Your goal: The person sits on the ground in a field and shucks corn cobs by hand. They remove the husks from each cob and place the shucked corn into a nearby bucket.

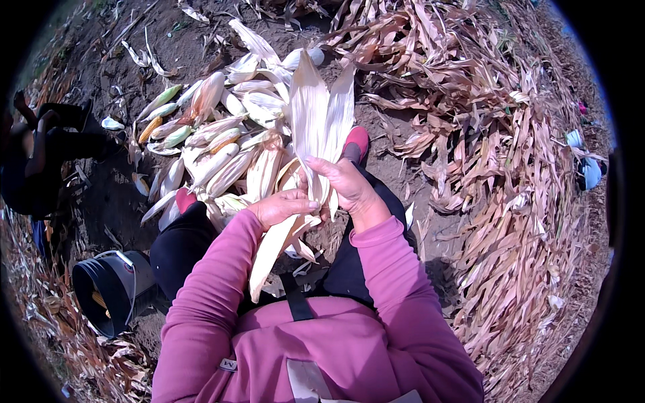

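Observation:
Between my knees, both hands are on one ear of corn whose pale husk (316, 127) is peeled open into long, broad leaves. Most of the husk points away from me; one strip hangs toward my lap. My left hand (282, 207) is closed on the lower end, fingers curled round it. My right hand (346, 187) grips the husk leaves from the right, its thumb lying across them. Whether the cob itself is bare is hidden by the hands and leaves. Just beyond my left hand lies a pile of corn ears (222, 148), mostly in their husks, a few showing yellow kernels.
A dark bucket (111, 289) with a handle lies tipped at my left, yellow cobs inside. Dry husks and stalks (463, 114) are heaped along the right side. Another person (47, 148) is at the far left. My shoes (359, 140) flank the near pile.

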`<state>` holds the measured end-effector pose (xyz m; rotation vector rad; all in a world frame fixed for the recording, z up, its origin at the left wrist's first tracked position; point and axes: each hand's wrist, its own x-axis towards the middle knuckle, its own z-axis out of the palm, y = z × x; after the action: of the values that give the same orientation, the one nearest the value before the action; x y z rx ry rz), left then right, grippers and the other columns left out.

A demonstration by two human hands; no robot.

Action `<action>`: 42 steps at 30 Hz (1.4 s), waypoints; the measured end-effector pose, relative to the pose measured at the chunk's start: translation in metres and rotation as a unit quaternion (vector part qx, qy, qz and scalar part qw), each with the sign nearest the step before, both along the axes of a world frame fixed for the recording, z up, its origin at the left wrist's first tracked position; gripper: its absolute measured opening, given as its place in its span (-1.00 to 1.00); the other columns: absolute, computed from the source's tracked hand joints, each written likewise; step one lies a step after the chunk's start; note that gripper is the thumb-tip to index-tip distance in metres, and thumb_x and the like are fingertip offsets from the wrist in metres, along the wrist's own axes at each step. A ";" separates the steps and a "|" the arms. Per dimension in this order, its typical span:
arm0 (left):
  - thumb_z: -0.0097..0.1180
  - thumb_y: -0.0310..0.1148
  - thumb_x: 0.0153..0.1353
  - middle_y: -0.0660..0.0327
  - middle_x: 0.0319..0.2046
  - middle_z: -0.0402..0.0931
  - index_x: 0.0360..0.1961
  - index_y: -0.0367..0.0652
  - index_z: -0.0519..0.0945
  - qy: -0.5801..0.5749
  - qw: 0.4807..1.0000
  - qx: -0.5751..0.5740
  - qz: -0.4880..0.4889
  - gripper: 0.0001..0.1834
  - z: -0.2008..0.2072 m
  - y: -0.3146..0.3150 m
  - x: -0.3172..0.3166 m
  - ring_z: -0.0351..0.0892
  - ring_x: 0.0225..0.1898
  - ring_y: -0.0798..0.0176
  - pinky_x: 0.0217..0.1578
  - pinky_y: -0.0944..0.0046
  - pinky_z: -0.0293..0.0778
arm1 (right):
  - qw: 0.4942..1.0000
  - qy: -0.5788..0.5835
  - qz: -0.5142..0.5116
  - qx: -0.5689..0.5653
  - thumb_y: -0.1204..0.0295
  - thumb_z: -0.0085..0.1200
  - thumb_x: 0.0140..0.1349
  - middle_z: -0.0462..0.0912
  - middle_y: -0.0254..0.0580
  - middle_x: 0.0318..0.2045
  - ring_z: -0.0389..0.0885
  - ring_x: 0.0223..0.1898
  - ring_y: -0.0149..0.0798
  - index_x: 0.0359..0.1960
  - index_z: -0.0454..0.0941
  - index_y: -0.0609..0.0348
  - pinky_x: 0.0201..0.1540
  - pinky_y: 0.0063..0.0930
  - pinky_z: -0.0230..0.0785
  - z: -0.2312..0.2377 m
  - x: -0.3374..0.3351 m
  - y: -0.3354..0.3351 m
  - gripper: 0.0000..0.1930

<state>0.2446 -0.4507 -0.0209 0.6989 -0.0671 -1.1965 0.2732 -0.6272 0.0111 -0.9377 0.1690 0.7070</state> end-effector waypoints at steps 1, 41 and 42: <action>0.01 -0.33 0.28 0.16 -0.23 0.53 -0.07 -0.30 0.49 0.007 1.000 -0.001 0.007 -0.71 -0.002 -0.001 -0.001 0.52 -0.17 0.28 -0.05 0.27 0.42 | 1.000 0.013 -0.009 0.004 0.35 0.02 0.28 0.62 -0.16 -0.39 0.62 -0.43 -0.30 -0.10 0.47 0.34 -0.37 -0.45 0.53 0.004 -0.001 0.001 -0.71; -0.04 -0.12 0.31 0.16 -0.50 0.46 -0.15 -0.23 0.45 0.020 0.984 0.003 0.175 -0.65 0.039 -0.009 0.008 0.42 -0.58 0.28 -0.54 0.36 0.36 | 0.979 -0.116 -0.165 -0.028 0.34 0.17 0.19 0.58 -0.23 -0.33 0.54 -0.28 -0.41 -0.09 0.43 0.29 -0.17 -0.43 0.44 0.028 0.007 0.005 -0.66; -0.02 -0.12 0.29 0.16 -0.48 0.47 -0.17 -0.23 0.46 0.030 0.985 -0.005 0.168 -0.65 0.040 -0.007 0.005 0.44 -0.57 0.28 -0.54 0.36 0.36 | 0.971 -0.165 -0.167 -0.052 0.34 0.20 0.16 0.60 -0.23 -0.33 0.56 -0.30 -0.42 -0.07 0.45 0.33 -0.22 -0.48 0.46 0.028 0.006 0.007 -0.62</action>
<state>0.2495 -0.4575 0.0193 0.6351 0.0927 -0.8923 0.2789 -0.6207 0.0392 -1.0818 0.0675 0.2264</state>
